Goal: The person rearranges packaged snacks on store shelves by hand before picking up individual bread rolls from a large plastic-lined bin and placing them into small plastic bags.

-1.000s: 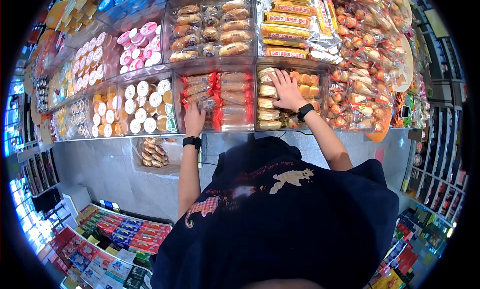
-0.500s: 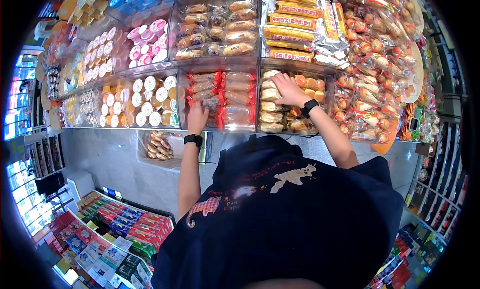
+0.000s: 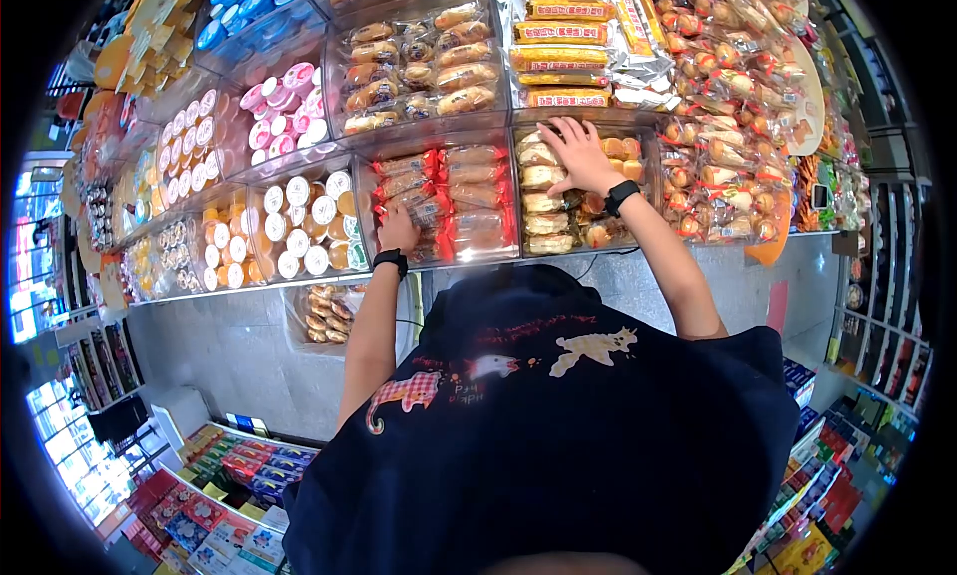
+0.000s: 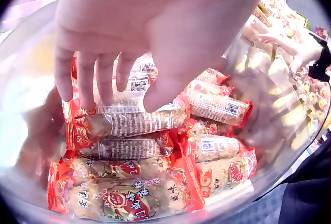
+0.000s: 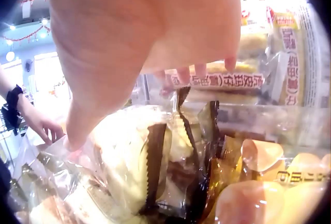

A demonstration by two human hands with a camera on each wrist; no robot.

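Note:
My left hand (image 3: 398, 229) reaches over the front wall into a clear bin of red-ended packaged rolls (image 3: 475, 188). In the left wrist view, the thumb and fingers (image 4: 87, 87) point down, and their tips touch a roll packet (image 4: 142, 123) in the upper layer. Over the neighbouring bin is my right hand (image 3: 586, 159), its fingers spread above wrapped pale buns (image 3: 545, 204). Seen from the right wrist, its thumb lies against the clear bun wrapping (image 5: 121, 156), while the other fingers extend toward the bin's back wall. Neither hand holds anything.
Lidded cups (image 3: 297, 221) fill the bin to the left. Behind are wrapped pastries (image 3: 465, 55) and yellow packets (image 3: 566, 33). Bagged snacks (image 3: 723, 166) heap at the right. Clear dividers separate the bins. Below the counter stands a container of baked goods (image 3: 329, 314).
My left hand has moved further into the roll bin, its watch now by the front wall. The right hand's fingers have lifted and spread over the buns. The head view has shifted slightly.

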